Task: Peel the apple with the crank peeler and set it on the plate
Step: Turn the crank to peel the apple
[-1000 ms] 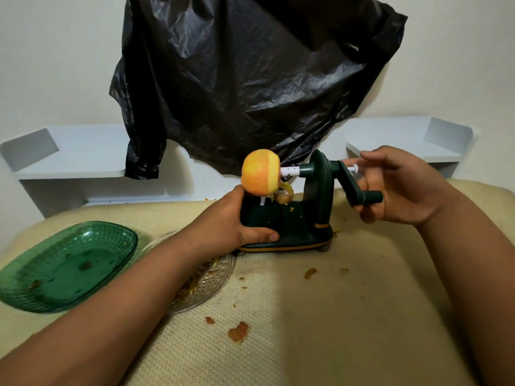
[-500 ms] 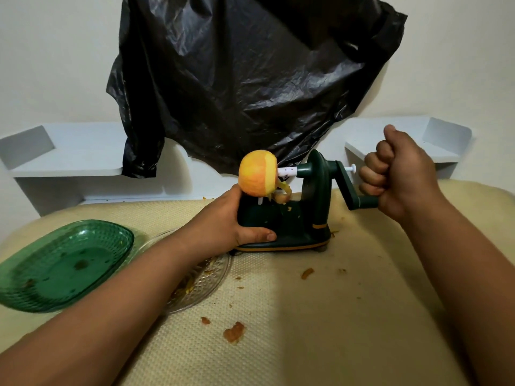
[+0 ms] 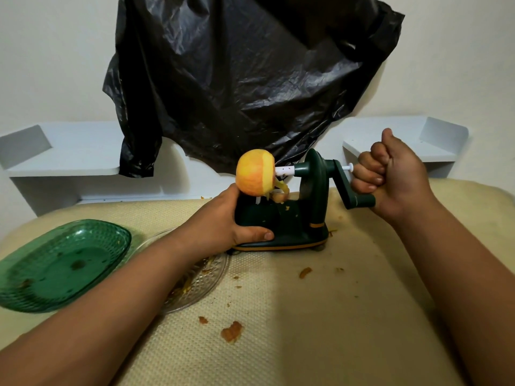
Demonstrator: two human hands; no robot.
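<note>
A yellow-orange apple (image 3: 255, 172) sits skewered on the white shaft of a dark green crank peeler (image 3: 295, 218) at the table's middle. Its right end is peeled pale, and a curl of peel (image 3: 280, 190) hangs beneath it. My left hand (image 3: 223, 227) grips the peeler's base from the left, thumb along the front. My right hand (image 3: 390, 176) is a fist closed around the crank handle (image 3: 359, 201) on the peeler's right side. A green glass plate (image 3: 60, 263) lies at the left. A clear glass plate (image 3: 200, 282) with peel scraps lies partly under my left forearm.
Cream textured cloth (image 3: 306, 316) covers the table, with bits of peel (image 3: 232, 331) scattered in front of the peeler. A black plastic bag (image 3: 250, 79) hangs on the wall behind. White shelves (image 3: 64, 151) run along the back on both sides.
My right hand has carried the crank handle round, from below the shaft up and back down to the right. The apple has rotated, the peeled band is wider and the peel curl longer.
</note>
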